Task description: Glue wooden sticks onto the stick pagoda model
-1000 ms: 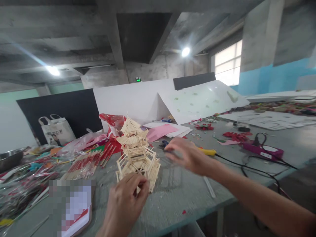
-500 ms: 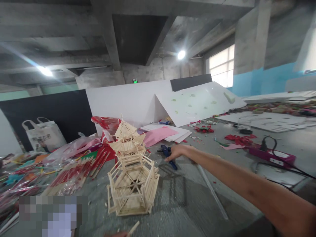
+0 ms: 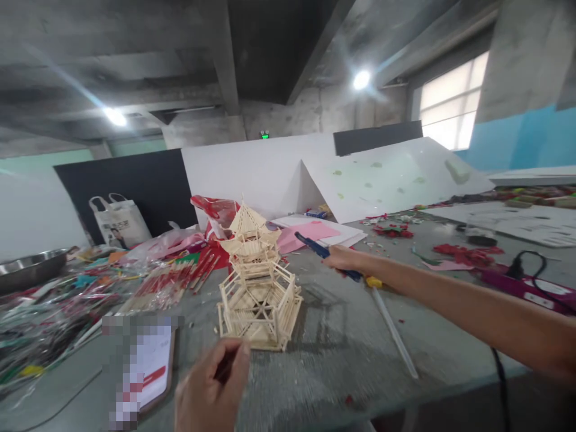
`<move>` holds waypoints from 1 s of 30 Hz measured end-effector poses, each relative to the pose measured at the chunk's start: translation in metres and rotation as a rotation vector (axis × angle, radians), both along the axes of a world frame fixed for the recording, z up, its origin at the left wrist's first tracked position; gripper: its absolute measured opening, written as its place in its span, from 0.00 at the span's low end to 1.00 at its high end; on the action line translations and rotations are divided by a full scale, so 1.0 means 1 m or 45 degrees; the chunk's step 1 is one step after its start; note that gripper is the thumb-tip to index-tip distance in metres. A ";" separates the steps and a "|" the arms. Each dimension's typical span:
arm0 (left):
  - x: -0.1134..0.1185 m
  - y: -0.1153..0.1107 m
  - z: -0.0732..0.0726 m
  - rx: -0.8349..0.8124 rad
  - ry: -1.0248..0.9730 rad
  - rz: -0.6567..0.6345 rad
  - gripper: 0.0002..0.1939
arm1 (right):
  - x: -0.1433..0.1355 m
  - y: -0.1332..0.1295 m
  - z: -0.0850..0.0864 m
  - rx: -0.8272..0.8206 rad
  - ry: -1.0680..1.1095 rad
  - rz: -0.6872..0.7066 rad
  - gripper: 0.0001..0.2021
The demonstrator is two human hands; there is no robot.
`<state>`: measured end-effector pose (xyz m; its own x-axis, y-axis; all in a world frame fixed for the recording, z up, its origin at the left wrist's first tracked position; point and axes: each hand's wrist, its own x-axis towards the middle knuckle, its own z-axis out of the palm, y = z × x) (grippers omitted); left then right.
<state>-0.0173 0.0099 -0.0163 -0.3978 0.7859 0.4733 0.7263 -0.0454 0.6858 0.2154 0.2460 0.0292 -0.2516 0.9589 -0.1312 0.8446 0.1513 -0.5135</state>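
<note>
My right hand (image 3: 344, 259) reaches out over the table, closed around the middle of blue pliers (image 3: 312, 245). The tool's dark end points away to the left, and my fingers hide part of it. My left hand (image 3: 213, 384) is at the bottom, its thumb and finger pressed together. Whatever lies between those fingertips is too small or hidden to make out. Just beyond them stands a tiered pagoda model (image 3: 261, 294) of pale wooden sticks, upright, with a pointed roof. Below my right wrist lies a clear rod (image 3: 393, 330), close to a small yellow piece (image 3: 373, 281).
A phone (image 3: 150, 372) lies left of my left hand. Bagged sticks (image 3: 157, 288) and wrappers cover the left side near a metal bowl (image 3: 33, 270). Pink sheets (image 3: 310, 234) lie behind the model. A purple power strip (image 3: 535, 291) with cable sits at right.
My left hand has risen into view; the pale stick seen at it before no longer shows. My right hand has raised and turned the pliers. The view has shifted left.
</note>
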 end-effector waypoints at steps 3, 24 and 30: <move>0.009 0.003 0.009 -0.015 -0.046 -0.020 0.14 | 0.025 -0.056 -0.004 -0.160 0.215 0.057 0.05; 0.096 0.049 -0.014 0.032 0.168 -0.285 0.12 | 0.062 -0.208 -0.026 -0.512 0.289 0.051 0.05; 0.097 0.046 -0.016 0.073 0.211 -0.261 0.12 | 0.056 -0.203 -0.026 -0.533 0.248 0.050 0.06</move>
<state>0.0802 0.0557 -0.0319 -0.1465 0.8122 0.5646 0.8002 -0.2383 0.5504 0.2712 0.0430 0.0032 -0.3449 0.8229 -0.4515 0.7239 -0.0730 -0.6860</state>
